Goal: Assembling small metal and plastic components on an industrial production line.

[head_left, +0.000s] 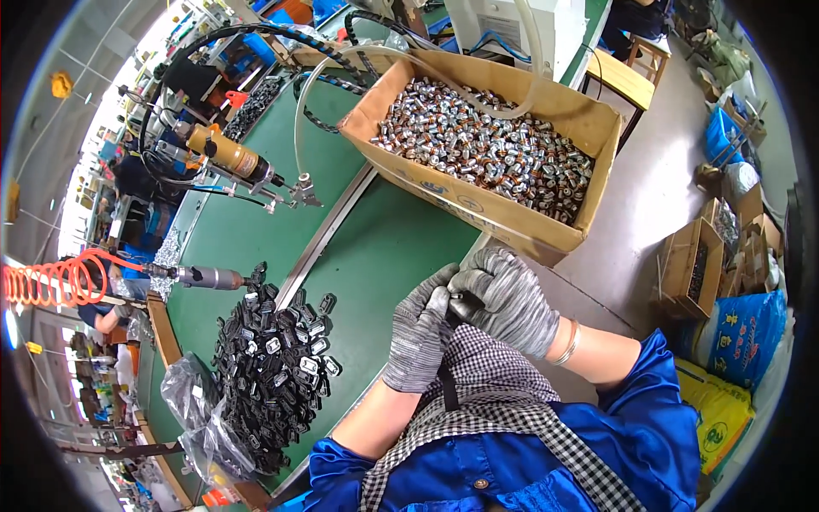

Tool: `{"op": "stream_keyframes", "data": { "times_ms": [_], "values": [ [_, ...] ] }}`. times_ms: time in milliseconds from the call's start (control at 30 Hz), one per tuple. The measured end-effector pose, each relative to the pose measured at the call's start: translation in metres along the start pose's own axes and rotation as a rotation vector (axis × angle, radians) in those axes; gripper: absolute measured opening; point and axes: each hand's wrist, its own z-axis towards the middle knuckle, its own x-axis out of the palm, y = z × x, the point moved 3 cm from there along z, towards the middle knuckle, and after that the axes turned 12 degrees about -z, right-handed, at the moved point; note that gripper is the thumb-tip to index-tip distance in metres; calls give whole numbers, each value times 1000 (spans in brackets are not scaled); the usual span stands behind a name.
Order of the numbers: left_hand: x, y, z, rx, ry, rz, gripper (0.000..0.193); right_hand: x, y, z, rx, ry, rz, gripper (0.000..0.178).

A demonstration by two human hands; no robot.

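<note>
My left hand (416, 337) and my right hand (512, 300), both in grey knitted gloves, meet in front of my chequered apron (495, 375). Their fingers are closed in a pinch around a small black part (461, 300), mostly hidden by the gloves. To the left of my hands, a heap of small black oval parts (273, 367) lies on the green table (375, 256). Beyond my hands stands a cardboard box (478, 209) filled with small silvery metal cylinders (486, 141) that have copper-coloured bands.
An air screwdriver (205, 277) on an orange coiled hose (60, 282) reaches over the heap. Farther off hangs a yellow-bodied tool (226, 154) with hoses. A metal rail (320, 235) crosses the table. Clear plastic bags (205, 418) lie at the left edge; cartons (695, 264) and sacks (738, 341) stand right.
</note>
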Motion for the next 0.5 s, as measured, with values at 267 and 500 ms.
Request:
{"op": "stream_keyframes", "data": {
  "times_ms": [267,500],
  "values": [
    [-33,-12,6,60,-93,0,41,34,-7,5,-127,-189,200,22],
    [57,-134,88,1091,-66,1408,19,122,-33,37,158,6,801,20]
  ]
}}
